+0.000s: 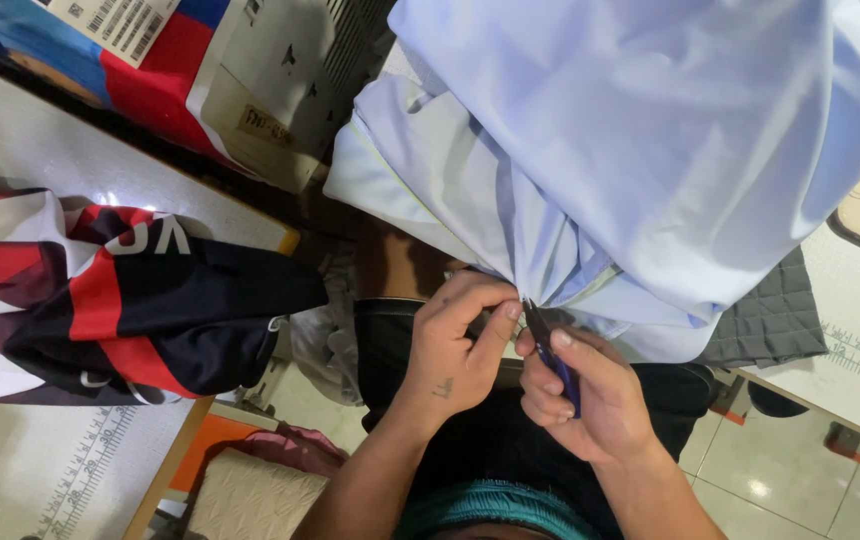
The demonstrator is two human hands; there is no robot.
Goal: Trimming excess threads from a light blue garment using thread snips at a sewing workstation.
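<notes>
Seen from above, two bare hands meet at the gathered edge of a pale blue garment (640, 140) that drapes over the upper right of the view. The left hand (455, 350) has its thumb and forefinger pressed together on a fold of the blue cloth, right at the fingertips (510, 312). Just beside it, the right hand (585, 395) has its fingers closed around a small dark blue cutting tool (553, 360), whose tip points up into the same fold, touching the cloth between the two thumbs. Beyond the fingers the blue fabric spreads wide. Well to the left of the left hand, a red, white and navy garment (120, 300) lies bunched on a white worktable (40, 150). A grey quilted cloth (770, 320) shows to the right of the right hand, under the blue fabric.
</notes>
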